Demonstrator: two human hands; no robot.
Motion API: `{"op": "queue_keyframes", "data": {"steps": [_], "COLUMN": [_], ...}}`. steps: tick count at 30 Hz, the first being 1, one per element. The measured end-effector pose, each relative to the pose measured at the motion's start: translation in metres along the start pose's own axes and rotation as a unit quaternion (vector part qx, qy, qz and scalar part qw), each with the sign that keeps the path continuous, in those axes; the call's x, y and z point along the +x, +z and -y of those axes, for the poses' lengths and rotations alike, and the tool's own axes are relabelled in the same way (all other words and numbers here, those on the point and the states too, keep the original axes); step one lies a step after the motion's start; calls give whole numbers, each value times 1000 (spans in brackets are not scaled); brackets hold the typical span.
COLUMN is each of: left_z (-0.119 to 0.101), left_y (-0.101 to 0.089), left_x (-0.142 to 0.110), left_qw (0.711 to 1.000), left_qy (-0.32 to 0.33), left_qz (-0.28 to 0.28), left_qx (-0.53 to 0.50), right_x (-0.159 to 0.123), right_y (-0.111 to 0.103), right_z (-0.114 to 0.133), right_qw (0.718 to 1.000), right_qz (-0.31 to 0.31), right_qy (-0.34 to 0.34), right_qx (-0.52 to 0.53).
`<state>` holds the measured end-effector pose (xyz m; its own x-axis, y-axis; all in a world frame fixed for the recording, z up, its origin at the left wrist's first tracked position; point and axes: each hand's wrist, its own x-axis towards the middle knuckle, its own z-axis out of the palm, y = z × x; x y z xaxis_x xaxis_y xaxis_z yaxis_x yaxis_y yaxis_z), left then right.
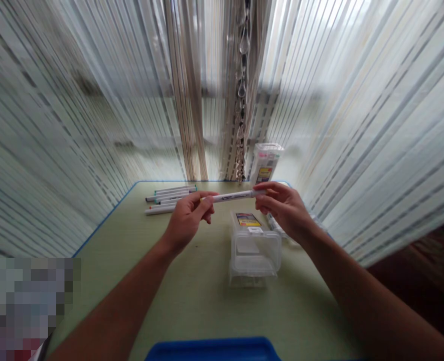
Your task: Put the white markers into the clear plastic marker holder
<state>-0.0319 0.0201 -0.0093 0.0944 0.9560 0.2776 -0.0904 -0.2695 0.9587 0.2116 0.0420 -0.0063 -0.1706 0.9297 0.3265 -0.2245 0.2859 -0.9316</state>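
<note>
While left hand [195, 213], right hand [282, 205] pinch white marker [233, 196] | left partly hides loose markers [161, 209] | clear box [257, 253] nearby

Dim overall, backlit through the striped curtain [131, 90], with soft blur and stretched edges.

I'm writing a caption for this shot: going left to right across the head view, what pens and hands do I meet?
Loose white pens → left hand → held white pen → right hand.
</note>
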Motion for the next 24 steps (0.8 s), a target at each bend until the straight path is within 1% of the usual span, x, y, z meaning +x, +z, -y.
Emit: {"op": "queue_keyframes", "data": {"steps": [8,13,18,24], "left_z": [1,0,-1,-4], "left_y": [1,1,1,3], "left_x": [-3,-4,-5,-6], "left_qw": [1000,999,999,999], "left_qy": [20,33,28,32], "left_qz": [-17,-10,-6,-22], "left_qx": [-12,-24,-32,10], "right_x": [1,2,0,-1], "right_y": [1,1,2,2], "right_z": [1,0,1,0], "right_qw": [999,1000,1000,999], "right_qz": [-19,-22,-25,-27], "right_qy": [2,5,8,5], "right_qx": [-28,-12,-5,-39]}}
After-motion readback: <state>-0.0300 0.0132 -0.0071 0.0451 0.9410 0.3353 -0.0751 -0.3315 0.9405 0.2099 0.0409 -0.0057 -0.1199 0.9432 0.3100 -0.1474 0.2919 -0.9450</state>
